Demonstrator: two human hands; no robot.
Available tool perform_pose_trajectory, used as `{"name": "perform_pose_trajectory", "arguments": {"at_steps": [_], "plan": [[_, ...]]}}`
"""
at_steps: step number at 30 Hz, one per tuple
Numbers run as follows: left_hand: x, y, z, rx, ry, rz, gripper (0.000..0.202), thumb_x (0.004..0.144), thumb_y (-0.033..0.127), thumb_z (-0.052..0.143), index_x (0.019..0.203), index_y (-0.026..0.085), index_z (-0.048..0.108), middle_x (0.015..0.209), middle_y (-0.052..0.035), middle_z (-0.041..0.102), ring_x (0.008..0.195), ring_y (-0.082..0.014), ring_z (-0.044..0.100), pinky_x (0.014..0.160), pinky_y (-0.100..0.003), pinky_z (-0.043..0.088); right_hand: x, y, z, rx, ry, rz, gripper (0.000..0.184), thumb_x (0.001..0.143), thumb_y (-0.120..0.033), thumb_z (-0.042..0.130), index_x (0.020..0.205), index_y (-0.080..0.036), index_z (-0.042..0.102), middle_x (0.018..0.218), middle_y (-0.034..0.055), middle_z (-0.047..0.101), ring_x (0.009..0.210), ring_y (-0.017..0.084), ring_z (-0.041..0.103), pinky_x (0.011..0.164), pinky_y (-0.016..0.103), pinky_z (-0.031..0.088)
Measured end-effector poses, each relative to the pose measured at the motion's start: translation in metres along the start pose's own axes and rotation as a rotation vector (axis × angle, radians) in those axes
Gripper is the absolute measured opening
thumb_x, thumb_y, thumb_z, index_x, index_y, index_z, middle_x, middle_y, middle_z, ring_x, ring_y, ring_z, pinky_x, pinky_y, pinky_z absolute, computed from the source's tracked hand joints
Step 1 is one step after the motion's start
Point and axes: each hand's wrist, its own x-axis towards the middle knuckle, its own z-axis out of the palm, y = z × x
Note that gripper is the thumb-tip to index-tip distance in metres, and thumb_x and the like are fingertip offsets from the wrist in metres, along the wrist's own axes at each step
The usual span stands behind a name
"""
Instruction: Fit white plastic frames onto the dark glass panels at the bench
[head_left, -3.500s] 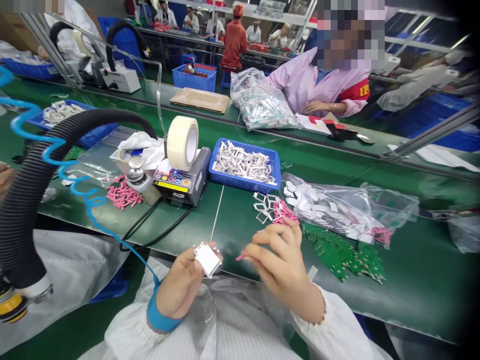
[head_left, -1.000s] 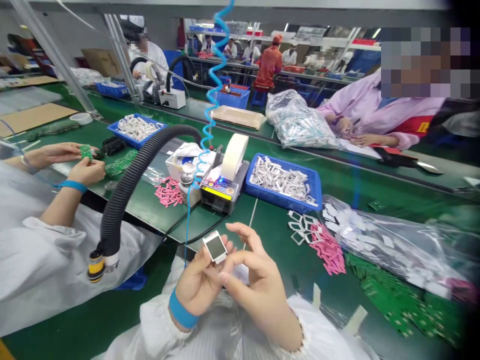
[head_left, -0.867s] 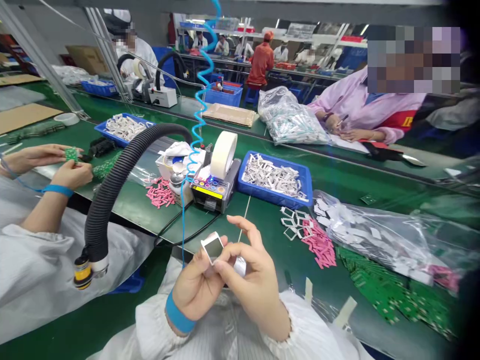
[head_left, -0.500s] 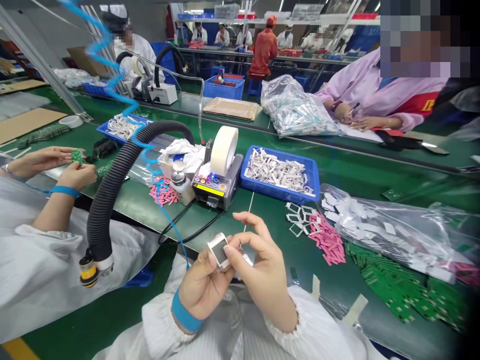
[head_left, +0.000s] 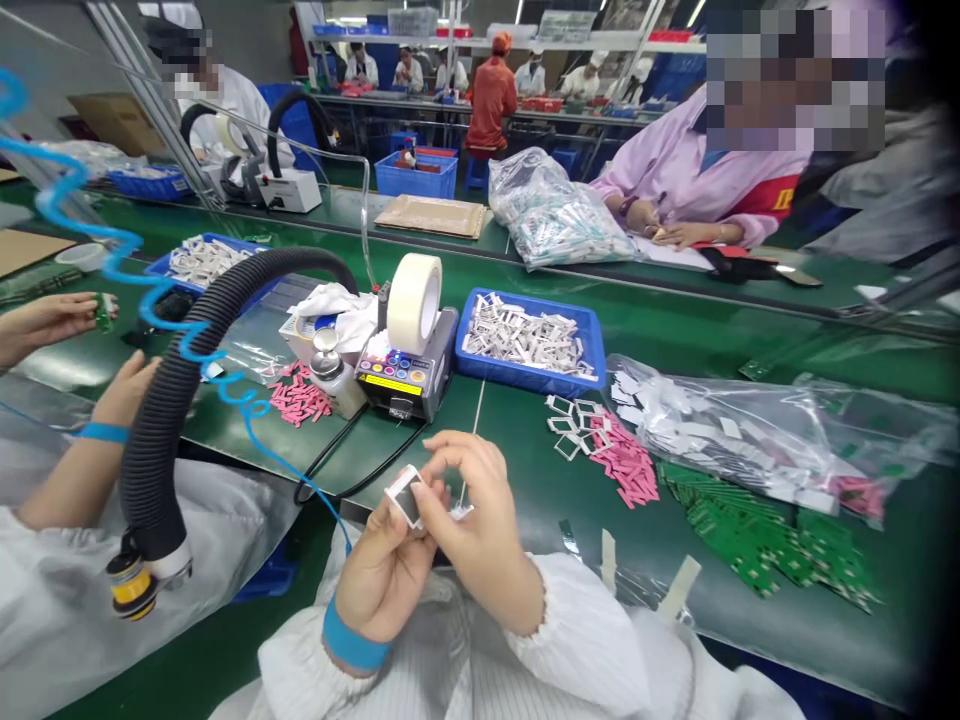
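Observation:
A small dark display screen in a white frame (head_left: 407, 498) is pinched between my two hands, above the front edge of the bench. My left hand (head_left: 384, 588), with a blue band at the wrist, grips it from below and the left. Thumb and fingers of my right hand (head_left: 480, 515) close on its right side, the thumb lying across the dark face. Part of the piece is hidden behind the fingers. Beyond my hands, loose white frames (head_left: 576, 428) lie beside a heap of pink strips (head_left: 628, 462).
A tape dispenser (head_left: 409, 375) and a pump bottle (head_left: 334, 378) stand ahead. A blue tray (head_left: 591, 375) of white frames is behind. Rightward are a plastic bag of white pieces (head_left: 712, 430) and green circuit boards (head_left: 739, 535). A black hose (head_left: 154, 450) and a co-worker's hands are at left.
The whole view has shifted, so most things appear further left. My hands still hold the framed screen. The co-worker's hands on the left have moved apart, with the green board in the farther one.

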Motion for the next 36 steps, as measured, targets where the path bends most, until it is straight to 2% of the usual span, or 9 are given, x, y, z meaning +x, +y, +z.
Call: {"name": "perform_pose_trajectory", "arguments": {"at_steps": [3,7,12,17,24,26,30,33,36], "plan": [[0.0,0.004,-0.005,0.026,0.083,0.012,0.021,0.08,0.013,0.059,0.089,0.027,0.072,0.093,0.0029,0.075,0.093,-0.0095,0.066,0.084,-0.015,0.047,-0.005,0.008,0.007,-0.28,-0.075,-0.298,0.034,0.087,-0.027,0.045,0.121,-0.02,0.048,0.135,0.0102,0.045,0.125,0.03,0.036,0.101,0.055,0.017],[-0.001,0.011,-0.007,0.114,0.326,0.034,0.017,0.078,0.022,0.062,0.088,0.03,0.072,0.093,0.0023,0.075,0.09,-0.0116,0.067,0.076,-0.017,0.051,-0.016,0.016,0.004,-0.486,-0.341,-0.601,0.054,0.09,-0.044,0.038,0.134,-0.013,0.037,0.147,0.0106,0.028,0.134,0.038,0.015,0.104,0.061,-0.003],[-0.009,0.014,-0.003,0.355,0.294,-0.057,0.021,0.057,0.022,0.08,0.077,0.023,0.074,0.075,-0.0005,0.075,0.066,-0.0131,0.066,0.06,-0.019,0.053,-0.024,0.021,-0.022,-0.328,-0.311,-0.512,0.039,0.095,-0.036,0.033,0.126,-0.016,0.045,0.135,0.0044,0.048,0.131,0.024,0.03,0.109,0.054,-0.006],[-0.011,0.004,0.004,0.522,0.211,-0.239,0.031,0.056,0.028,0.08,0.086,0.021,0.074,0.087,-0.005,0.074,0.082,-0.0188,0.066,0.078,-0.027,0.054,-0.03,0.031,-0.04,-0.12,-0.192,-0.4,0.017,0.092,-0.027,0.043,0.091,-0.025,0.06,0.093,-0.0082,0.072,0.104,0.009,0.057,0.113,0.041,-0.004],[0.005,-0.025,0.017,0.422,0.43,-0.284,0.046,0.045,0.032,0.084,0.089,0.024,0.073,0.095,-0.0058,0.073,0.086,-0.0218,0.066,0.071,-0.027,0.057,-0.052,0.04,-0.058,-0.214,-0.037,-0.439,0.013,0.09,-0.032,0.05,0.092,-0.024,0.059,0.1,-0.0084,0.07,0.104,0.008,0.056,0.11,0.035,0.017],[0.008,-0.029,0.018,0.373,0.441,-0.316,0.048,0.048,0.03,0.083,0.094,0.023,0.071,0.092,-0.0071,0.074,0.085,-0.0216,0.066,0.073,-0.029,0.057,-0.058,0.054,-0.082,-0.315,-0.112,-0.295,0.022,0.088,-0.042,0.051,0.097,-0.025,0.06,0.103,-0.0052,0.069,0.104,0.011,0.057,0.105,0.035,0.023],[0.01,-0.033,0.011,0.303,0.414,-0.396,0.046,0.056,0.026,0.079,0.101,0.019,0.069,0.088,-0.01,0.074,0.083,-0.0222,0.067,0.079,-0.034,0.056,-0.076,0.11,-0.158,-0.748,-0.094,0.387,0.011,0.082,-0.032,0.06,0.089,-0.024,0.064,0.095,0.0008,0.067,0.092,0.016,0.058,0.083,0.031,0.038],[0.01,-0.037,0.007,0.296,0.366,-0.432,0.041,0.062,0.026,0.075,0.102,0.017,0.069,0.09,-0.0112,0.074,0.083,-0.0221,0.068,0.08,-0.033,0.056,-0.095,0.157,-0.204,-0.902,-0.005,0.614,0.009,0.075,-0.024,0.066,0.081,-0.017,0.064,0.087,0.0082,0.063,0.086,0.024,0.057,0.071,0.034,0.036],[0.009,-0.042,0.008,0.312,0.316,-0.422,0.033,0.066,0.029,0.073,0.097,0.018,0.07,0.091,-0.0104,0.074,0.085,-0.0221,0.067,0.081,-0.034,0.055,-0.111,0.19,-0.222,-0.963,0.018,0.731,0.013,0.07,-0.023,0.069,0.08,-0.017,0.062,0.083,0.0058,0.059,0.081,0.023,0.057,0.066,0.03,0.034]]}}
